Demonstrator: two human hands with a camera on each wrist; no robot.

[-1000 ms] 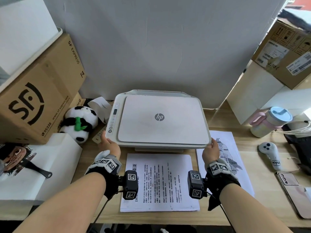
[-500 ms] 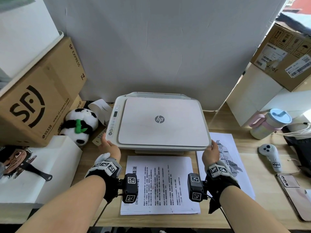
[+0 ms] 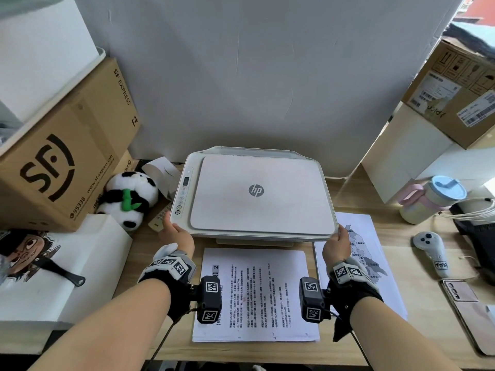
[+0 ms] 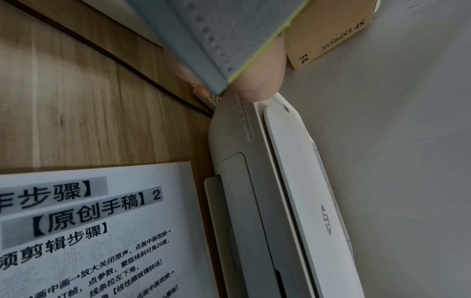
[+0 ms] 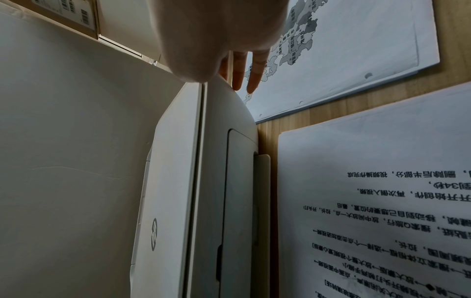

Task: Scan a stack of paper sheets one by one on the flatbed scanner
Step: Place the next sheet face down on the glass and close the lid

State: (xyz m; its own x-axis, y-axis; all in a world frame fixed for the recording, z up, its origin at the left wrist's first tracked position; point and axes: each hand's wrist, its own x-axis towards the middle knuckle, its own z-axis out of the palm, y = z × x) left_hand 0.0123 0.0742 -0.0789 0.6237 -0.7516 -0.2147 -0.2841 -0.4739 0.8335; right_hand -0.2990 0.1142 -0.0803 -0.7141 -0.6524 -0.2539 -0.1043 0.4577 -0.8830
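Little has moved since a second ago: your left hand (image 3: pixel 178 234) and right hand (image 3: pixel 337 245) keep their places at the scanner's (image 3: pixel 257 191) near corners, at 7 and 5 o'clock of its body, and the lid (image 3: pixel 261 194) lies flat and shut as before. Your right hand grips the corner with the thumb on top by the lid edge and the fingers (image 5: pixel 256 68) reaching down the side, as the right wrist view shows. Your left hand sits against its corner with the thumb (image 4: pixel 260 80) on the top edge; you cannot tell how the other fingers lie, since the wrist strap hides them.

The stack of paper sheets (image 3: pixel 255 293) lies flat on the desk (image 3: pixel 428 263) at 6 o'clock of the scanner, its far edge just beside the scanner's front tray, between your two wrists. A map sheet (image 3: pixel 375 253) lies at 4 o'clock, partly under your right hand.

Room at the sides is tight on the left: a toy panda (image 3: pixel 128 199) and a cardboard box (image 3: pixel 61 162) crowd the scanner at 9 o'clock. At 3 o'clock a strip of bare desk runs to a lidded mug (image 3: pixel 428 202), a controller (image 3: pixel 432 253) and a phone (image 3: pixel 466 303). Behind, at 12 o'clock, a white board (image 3: pixel 254 76) stands close to the scanner's back edge.
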